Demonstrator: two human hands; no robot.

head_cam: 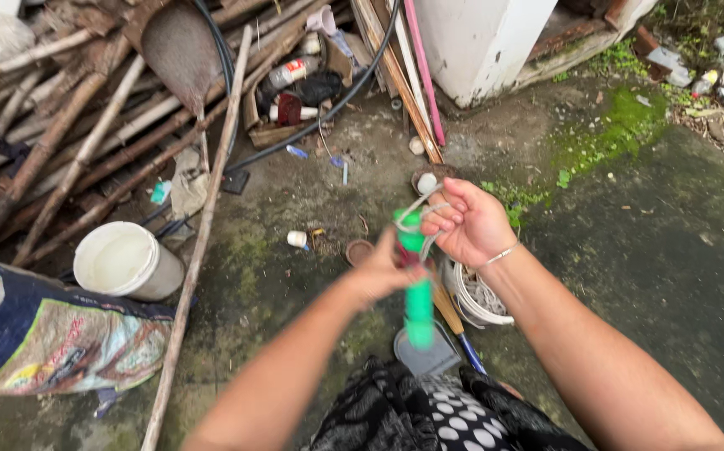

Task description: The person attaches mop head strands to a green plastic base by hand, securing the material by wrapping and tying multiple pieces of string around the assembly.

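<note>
Your left hand [378, 274] grips the green handle [418, 292] upright between both hands; your right hand [470, 221] pinches pale cord [416, 207] at its top, a white bucket [466, 301] just below.

Damp, moss-streaked concrete floor [646, 250] carries a white plastic bucket [124, 260] and printed sack [53, 338] at left, piled wooden poles [69, 159] far left.

White bucket [124, 260] on mossy concrete, well left of fingers. Printed sack [53, 338] beside it, lower left. Stacked poles [61, 150] and rusty shovel blade [180, 50] far upper left. White pillar base [483, 42] above fingers. Litter scattered between.
</note>
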